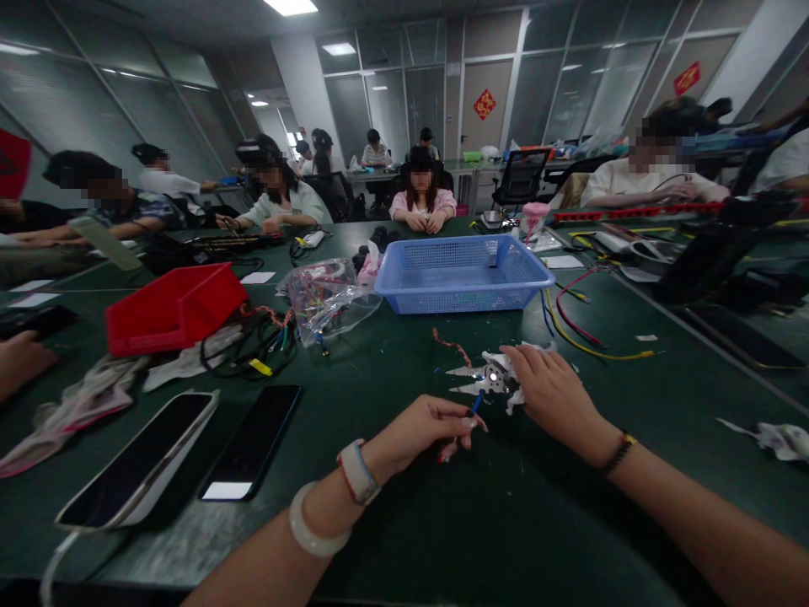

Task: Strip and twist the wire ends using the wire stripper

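My left hand (436, 426) pinches a short blue wire (476, 403) between thumb and fingers, near the middle of the green table. Just beyond it, my right hand (549, 392) is closed around a pair of wire strippers (494, 378), whose jaws are apart and point left. Some crumpled white material lies around the tool's handles, mostly covered by my fingers. The blue wire's upper end is close to the lower jaw; whether they touch I cannot tell. A twisted copper strand (450, 344) lies on the table behind the jaws.
A blue basket (464, 301) stands beyond my hands, with a clear plastic bag (329, 303) of wires beside it. To the left are a red bin (177, 312), two phones (253, 438) and a glove (82, 405). Yellow and red wires (569, 333) lie right. Several people sit around.
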### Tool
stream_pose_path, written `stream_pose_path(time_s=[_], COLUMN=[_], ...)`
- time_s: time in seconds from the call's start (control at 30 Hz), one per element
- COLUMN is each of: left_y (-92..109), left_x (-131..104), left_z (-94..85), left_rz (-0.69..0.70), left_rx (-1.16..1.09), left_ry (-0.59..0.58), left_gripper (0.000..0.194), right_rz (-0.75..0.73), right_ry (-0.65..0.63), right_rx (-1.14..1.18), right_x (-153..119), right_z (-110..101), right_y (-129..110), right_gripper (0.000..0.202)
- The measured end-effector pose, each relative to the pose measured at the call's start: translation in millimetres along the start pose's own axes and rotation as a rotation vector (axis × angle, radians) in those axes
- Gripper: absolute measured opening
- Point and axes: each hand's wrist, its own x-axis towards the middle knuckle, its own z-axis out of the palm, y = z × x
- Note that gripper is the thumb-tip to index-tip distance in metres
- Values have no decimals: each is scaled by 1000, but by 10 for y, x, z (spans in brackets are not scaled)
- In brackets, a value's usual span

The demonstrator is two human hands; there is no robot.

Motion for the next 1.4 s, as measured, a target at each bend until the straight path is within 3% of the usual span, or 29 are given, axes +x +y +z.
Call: stream_pose_path(time_s=[0.33, 0.83, 1.4], left_y=[20, 35, 33], left_x=[-14, -34, -9], left_z=[29, 43, 4], left_rz=[-5, -5, -11], left_rx=[12, 23, 58], left_ry=[-22, -71, -61], left_gripper=[20, 21, 23], right_rz=[2, -40, 67], right_ry=[36, 17, -62], right_rx=[-59, 49, 120], right_x=[28, 19, -33], right_z=[-56, -25, 86], right_y=[74, 140, 164], right_gripper=[14, 8, 41])
